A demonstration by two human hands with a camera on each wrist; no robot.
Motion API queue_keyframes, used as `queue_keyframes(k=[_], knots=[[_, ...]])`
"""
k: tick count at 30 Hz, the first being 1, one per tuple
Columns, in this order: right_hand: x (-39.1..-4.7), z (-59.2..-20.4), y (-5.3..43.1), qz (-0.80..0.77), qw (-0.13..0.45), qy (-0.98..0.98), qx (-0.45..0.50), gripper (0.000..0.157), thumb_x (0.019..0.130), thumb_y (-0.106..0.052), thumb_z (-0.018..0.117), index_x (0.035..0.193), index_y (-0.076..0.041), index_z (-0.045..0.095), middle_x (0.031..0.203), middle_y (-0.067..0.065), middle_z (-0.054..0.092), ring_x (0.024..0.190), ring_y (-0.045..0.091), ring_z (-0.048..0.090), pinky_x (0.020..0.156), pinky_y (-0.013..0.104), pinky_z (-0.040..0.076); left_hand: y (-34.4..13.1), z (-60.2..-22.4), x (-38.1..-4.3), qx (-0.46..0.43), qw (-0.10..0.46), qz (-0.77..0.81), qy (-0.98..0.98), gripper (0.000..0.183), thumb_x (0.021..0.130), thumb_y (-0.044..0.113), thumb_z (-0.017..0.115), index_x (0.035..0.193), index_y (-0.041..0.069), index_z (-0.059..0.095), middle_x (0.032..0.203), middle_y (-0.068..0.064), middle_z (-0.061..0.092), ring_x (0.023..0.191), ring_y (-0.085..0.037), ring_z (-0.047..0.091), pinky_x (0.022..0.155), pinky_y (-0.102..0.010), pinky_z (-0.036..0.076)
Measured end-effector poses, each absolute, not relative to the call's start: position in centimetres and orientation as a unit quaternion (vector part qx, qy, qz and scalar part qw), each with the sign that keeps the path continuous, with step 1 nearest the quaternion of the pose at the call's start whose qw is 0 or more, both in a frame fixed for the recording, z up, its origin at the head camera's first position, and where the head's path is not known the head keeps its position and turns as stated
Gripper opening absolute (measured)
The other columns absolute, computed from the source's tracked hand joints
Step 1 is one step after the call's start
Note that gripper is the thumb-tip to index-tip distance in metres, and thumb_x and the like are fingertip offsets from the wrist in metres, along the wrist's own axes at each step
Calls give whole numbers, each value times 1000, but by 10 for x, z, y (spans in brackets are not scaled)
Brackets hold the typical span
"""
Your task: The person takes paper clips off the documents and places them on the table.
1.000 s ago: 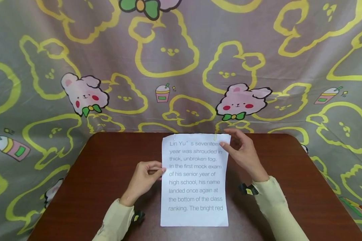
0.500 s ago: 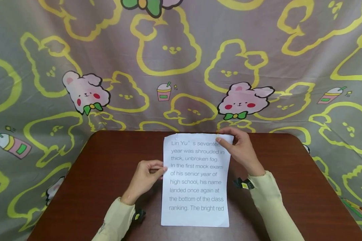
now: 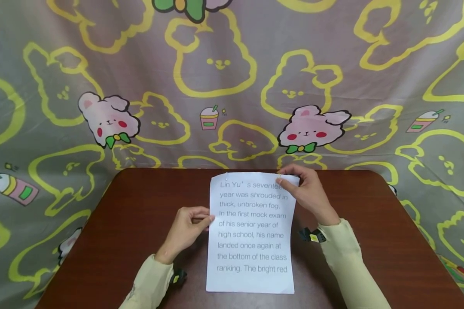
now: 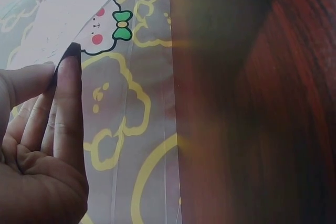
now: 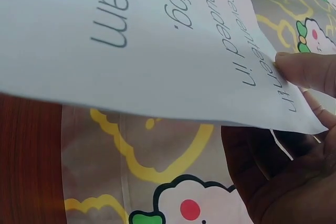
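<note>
A white sheet of paper (image 3: 251, 236) printed with large English text stands raised over the table, facing me. My left hand (image 3: 185, 229) pinches its left edge about halfway down, thumb in front and fingers behind; the left wrist view shows the paper (image 4: 58, 14) between thumb and forefinger. At the top edge, toward the right corner, my right hand (image 3: 309, 191) pinches with the thumb in front and the fingers behind. Its thumb tip lies on a small yellow paper clip (image 3: 279, 176), mostly covered now. In the right wrist view the paper (image 5: 142, 61) bows toward the thumb (image 5: 307, 69).
Below is a dark brown table (image 3: 131, 214) with rounded far corners. A grey curtain (image 3: 232, 103) with yellow outlines and cartoon rabbits hangs behind it and along both sides. A small black device (image 3: 312, 235) is strapped at the right wrist, another (image 3: 178, 277) at the left.
My right hand has shifted slightly left along the top edge, its thumb now over the yellow paper clip that showed before. The top edge bows a little more. My left hand keeps its hold.
</note>
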State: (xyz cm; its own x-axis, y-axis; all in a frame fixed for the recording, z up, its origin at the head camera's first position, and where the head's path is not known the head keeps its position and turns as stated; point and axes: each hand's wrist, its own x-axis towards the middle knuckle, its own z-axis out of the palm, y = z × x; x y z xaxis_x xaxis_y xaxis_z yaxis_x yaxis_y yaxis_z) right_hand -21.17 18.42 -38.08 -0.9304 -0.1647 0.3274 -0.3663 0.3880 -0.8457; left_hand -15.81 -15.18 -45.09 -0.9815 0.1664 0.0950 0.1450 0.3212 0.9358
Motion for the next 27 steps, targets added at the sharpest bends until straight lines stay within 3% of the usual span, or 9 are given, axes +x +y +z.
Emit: queue_keyframes(k=[7,18,27], knots=[[-212,-381,183,526,90,-830,161,12,94,-10,77,103,-4,74,96,17,74,73,15,64,58,24,50,-153,-451,-157,98,10,570,815,12,94,2,75,105,0,78,100,-17,81,77,-12,77,68,-27,66],[-213,-381,183,523,103,-829,167,8,95,-10,75,101,-5,73,93,15,73,74,15,61,59,25,46,-153,-450,-158,100,10,565,819,12,94,3,74,105,0,78,99,-17,81,78,-12,77,70,-36,67],[-212,-381,184,517,102,-834,162,9,95,-11,75,102,-5,73,96,14,73,79,16,61,61,25,46,-153,-450,-158,100,16,570,815,13,94,2,74,106,-1,78,99,-18,81,77,-12,77,70,-35,67]])
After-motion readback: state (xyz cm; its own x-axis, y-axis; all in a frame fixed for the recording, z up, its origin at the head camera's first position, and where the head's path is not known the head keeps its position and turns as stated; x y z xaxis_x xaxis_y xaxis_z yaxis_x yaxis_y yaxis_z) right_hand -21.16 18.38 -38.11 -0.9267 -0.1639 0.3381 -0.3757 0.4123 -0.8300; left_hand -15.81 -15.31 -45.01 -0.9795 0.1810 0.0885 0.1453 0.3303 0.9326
